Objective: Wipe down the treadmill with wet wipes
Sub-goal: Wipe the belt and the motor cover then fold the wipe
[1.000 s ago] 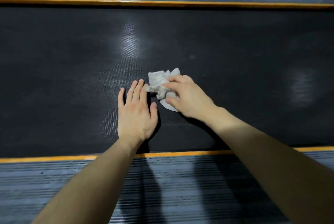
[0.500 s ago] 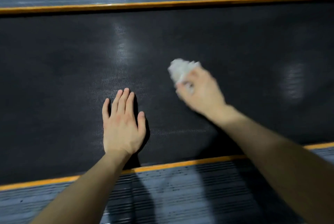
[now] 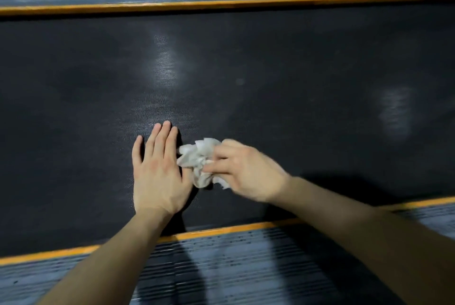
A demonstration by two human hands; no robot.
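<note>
Treadmill belt [image 3: 270, 71] | left hand [image 3: 157, 171] flat, fingers straight | right hand [image 3: 246, 171] blurred, apparently grips crumpled wet wipe [image 3: 197, 159]

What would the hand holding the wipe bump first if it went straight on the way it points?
Probably the left hand, lying flat on the treadmill belt; the wipe in the right hand looks almost against it.

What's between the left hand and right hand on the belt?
Head view: only the crumpled wet wipe, gripped by the right hand, right beside the left hand flat on the belt.
</note>
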